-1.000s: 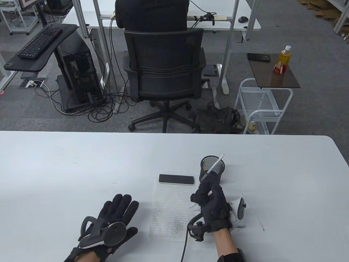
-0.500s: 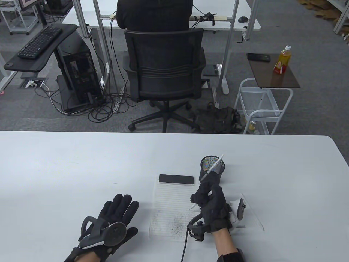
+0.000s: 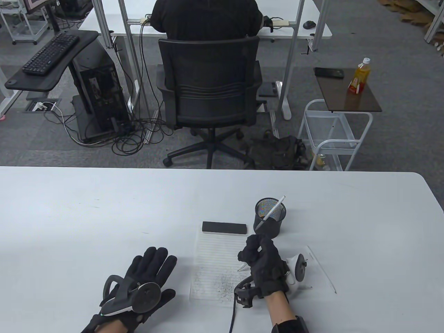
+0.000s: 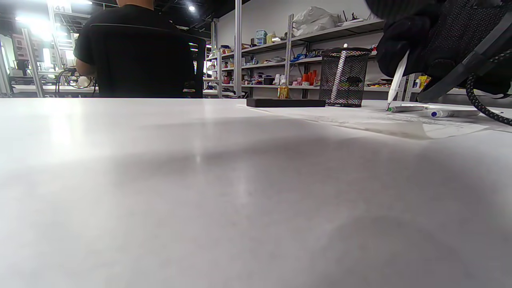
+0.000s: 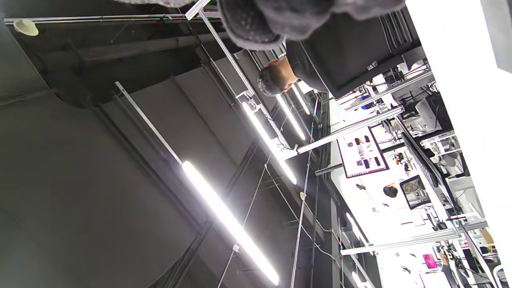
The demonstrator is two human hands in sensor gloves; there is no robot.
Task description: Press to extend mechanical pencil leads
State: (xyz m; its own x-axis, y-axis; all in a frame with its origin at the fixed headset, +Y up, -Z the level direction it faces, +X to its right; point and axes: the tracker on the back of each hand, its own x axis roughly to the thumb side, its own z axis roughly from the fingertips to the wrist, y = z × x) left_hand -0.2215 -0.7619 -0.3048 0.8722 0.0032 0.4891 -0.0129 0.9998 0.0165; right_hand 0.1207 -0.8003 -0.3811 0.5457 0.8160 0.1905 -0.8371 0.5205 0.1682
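Table view, right hand: the right hand [image 3: 264,263] is clenched around a white mechanical pencil [image 3: 241,267], held steeply over the lined paper [image 3: 215,256], tip pointing down and left.
Pencil tip: in the left wrist view the mechanical pencil [image 4: 396,86] slants down from the gloved fist, its point at or just above the sheet; I cannot tell whether it touches.
Left hand: the left hand [image 3: 145,277] lies flat on the table [image 3: 69,215], palm down, fingers spread and released, holding nothing, left of the paper and well apart from the right hand.
Paper: a patch of dark specks marks its near part, just beside the pencil tip.
Black block: a flat black bar [image 3: 224,228] rests across the far edge of the paper.
Mesh cup: a black mesh pen cup [image 3: 270,216] stands just beyond the right hand, with another white pencil [image 3: 272,211] leaning in it.
Markers: in the left wrist view two pens [image 4: 432,111] lie on the table right of the tip.
Beyond the table: a seated person in black [image 3: 208,17] faces away in an office chair [image 3: 208,90].
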